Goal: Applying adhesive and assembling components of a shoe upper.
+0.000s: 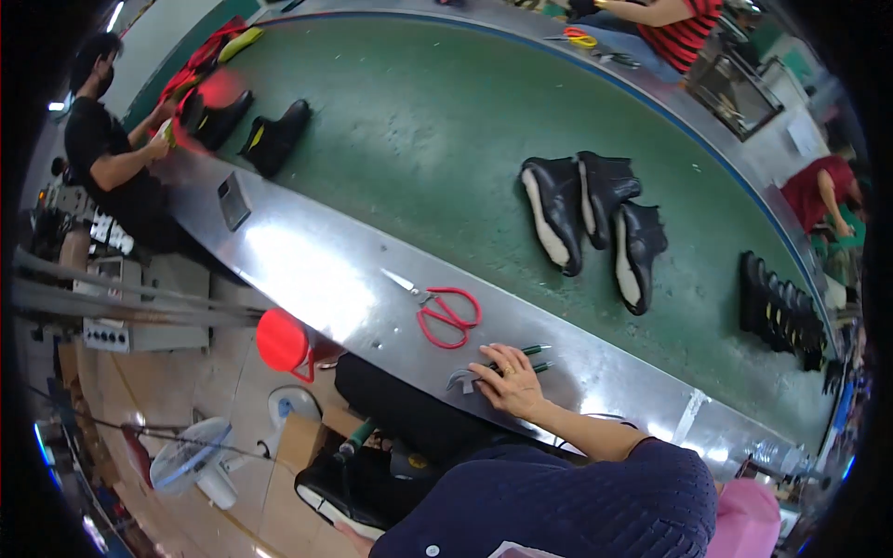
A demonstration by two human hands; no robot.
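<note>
My right hand [513, 381] is on the steel edge of the bench, its fingers curled over a pair of lasting pincers [462, 379] with green handles. The curved metal jaws stick out on the left of the hand, the handle ends on the right. Low in the view, my left hand [352, 538] is against the pale sole of a black boot [335, 498]; most of its fingers are hidden under it. A green-handled thing [356, 439] stands just above that boot. Red-handled scissors [446, 316] lie on the steel, blades partly apart, beyond my right hand.
Three black boots with pale soles [549, 214] lie on the green belt [419, 139]. More black boots [781, 307] stand in a row at right, and two [274, 138] at far left. A phone [233, 202] rests near a person at left. Below are a red stool [282, 339] and a fan [193, 456].
</note>
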